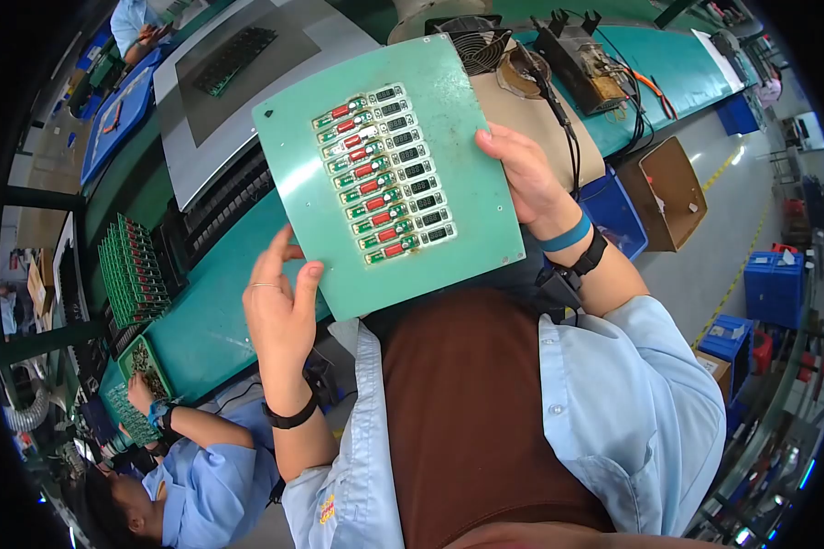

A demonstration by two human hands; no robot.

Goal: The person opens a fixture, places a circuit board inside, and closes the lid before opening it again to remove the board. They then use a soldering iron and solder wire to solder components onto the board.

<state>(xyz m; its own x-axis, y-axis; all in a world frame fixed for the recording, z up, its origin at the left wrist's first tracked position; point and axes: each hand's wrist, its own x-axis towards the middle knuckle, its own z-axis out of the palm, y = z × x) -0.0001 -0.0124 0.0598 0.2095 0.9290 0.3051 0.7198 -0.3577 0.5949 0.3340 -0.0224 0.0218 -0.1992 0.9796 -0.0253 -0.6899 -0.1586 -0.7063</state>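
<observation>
A flat light-green fixture plate point(339, 274), tilted, is held up in front of me. Set in it is a column of several small circuit boards point(373, 186), each with a red component and a dark display-like block. My right hand point(533, 180) grips the plate's right edge, thumb on the top face and the other fingers hidden beneath. At the lower left edge, my left hand point(282, 306) holds the plate between the thumb and fingers, with some fingertips hidden behind it. Wristbands circle both my wrists.
A grey panel point(178, 137) lies beyond the plate, carrying a dark board. Upright green circuit boards point(133, 270) stand in a rack at left. A co-worker's hand point(142, 393) reaches into a green parts tray point(163, 373). A fan point(479, 50), cables and a cardboard box point(664, 197) are at right.
</observation>
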